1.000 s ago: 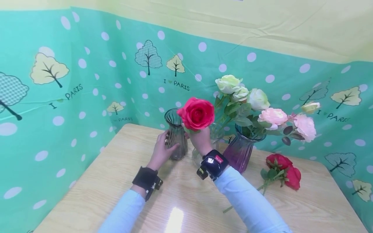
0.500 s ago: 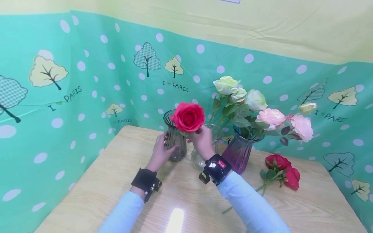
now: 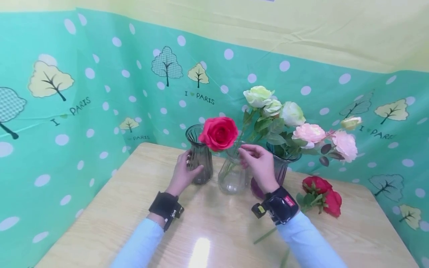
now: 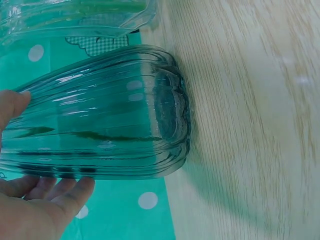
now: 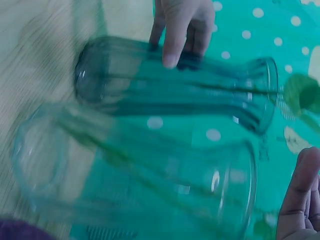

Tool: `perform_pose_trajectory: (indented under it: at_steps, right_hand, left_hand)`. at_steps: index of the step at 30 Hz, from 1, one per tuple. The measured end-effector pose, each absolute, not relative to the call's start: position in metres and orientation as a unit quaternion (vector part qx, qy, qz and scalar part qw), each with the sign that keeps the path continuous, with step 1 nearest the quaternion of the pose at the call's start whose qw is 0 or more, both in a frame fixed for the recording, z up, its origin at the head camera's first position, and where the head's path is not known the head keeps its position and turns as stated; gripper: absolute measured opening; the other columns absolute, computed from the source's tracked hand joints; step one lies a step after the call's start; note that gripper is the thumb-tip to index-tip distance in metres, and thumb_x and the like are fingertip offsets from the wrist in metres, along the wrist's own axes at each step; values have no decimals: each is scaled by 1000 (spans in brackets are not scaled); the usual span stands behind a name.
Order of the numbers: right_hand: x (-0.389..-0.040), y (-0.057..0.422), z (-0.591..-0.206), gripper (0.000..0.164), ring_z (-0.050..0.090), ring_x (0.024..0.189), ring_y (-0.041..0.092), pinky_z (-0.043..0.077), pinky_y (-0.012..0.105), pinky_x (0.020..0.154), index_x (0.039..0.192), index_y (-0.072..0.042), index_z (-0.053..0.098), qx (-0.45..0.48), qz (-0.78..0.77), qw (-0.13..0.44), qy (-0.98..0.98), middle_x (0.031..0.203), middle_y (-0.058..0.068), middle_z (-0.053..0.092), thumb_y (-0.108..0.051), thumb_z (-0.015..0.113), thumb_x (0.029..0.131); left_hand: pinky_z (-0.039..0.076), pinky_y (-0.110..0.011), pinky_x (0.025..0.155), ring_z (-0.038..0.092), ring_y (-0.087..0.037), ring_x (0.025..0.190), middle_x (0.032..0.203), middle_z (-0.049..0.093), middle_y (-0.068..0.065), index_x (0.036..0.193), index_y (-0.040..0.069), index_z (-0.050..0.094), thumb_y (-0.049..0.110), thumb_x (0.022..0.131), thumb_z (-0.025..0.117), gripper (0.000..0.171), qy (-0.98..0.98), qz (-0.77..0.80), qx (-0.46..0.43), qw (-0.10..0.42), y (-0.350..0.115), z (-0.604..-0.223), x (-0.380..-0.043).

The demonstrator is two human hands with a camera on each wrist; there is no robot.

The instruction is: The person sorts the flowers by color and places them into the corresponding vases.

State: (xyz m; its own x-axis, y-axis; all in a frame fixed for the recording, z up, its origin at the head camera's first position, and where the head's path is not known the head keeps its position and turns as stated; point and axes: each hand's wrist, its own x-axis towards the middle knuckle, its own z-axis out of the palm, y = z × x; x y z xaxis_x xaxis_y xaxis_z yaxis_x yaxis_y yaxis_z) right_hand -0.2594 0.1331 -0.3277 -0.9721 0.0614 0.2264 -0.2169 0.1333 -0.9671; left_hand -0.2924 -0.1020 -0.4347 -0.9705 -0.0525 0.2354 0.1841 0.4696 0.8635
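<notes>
My left hand holds the grey ribbed glass vase round its body, thumb in front and fingers behind. The vase stands upright on the table. A red rose leans over its rim, and its thin stem runs down inside the glass in the left wrist view. My right hand is to the right of the rose, fingers loosely bent and holding nothing. It overlaps the rim of a clear glass vase in the head view. In the right wrist view, only some right fingers show at the lower right.
The clear vase holds green stems with pale green-white roses. Behind my right hand stands a purple vase with pink flowers. Red roses lie on the wooden table at the right. A patterned cloth hangs behind.
My right hand has let go of the red rose and moved right, away from it. The rose now rests in the grey vase. My left hand keeps its grip.
</notes>
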Motion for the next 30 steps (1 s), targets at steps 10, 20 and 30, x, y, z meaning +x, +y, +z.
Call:
perform_pose_trajectory:
  at_steps: [10,20,30]
  right_hand:
    - [-239,182,-342,35,61,59,8,56,23,56,112,4,61,-2,646,90,-758,71,-6,67,-19,66,87]
    - [-216,235,-356,37,63,61,8,56,22,57,108,1,64,-49,586,127,-799,72,-10,67,-28,68,85]
    - [-197,289,-384,47,64,62,8,57,23,59,115,5,59,-129,526,91,-836,71,-9,66,-34,63,89]
  left_hand:
    - [42,-49,104,42,-36,126,142,34,-20,144,1,25,25,83,70,80,-855,-505,-42,112,-105,-430,-293]
    - [43,-49,104,41,-36,127,142,33,-20,144,2,25,26,82,71,80,-855,-506,-43,103,-104,-432,-294]
    - [43,-49,103,40,-37,128,143,32,-20,144,2,25,26,83,70,80,-855,-505,-45,104,-103,-433,-294]
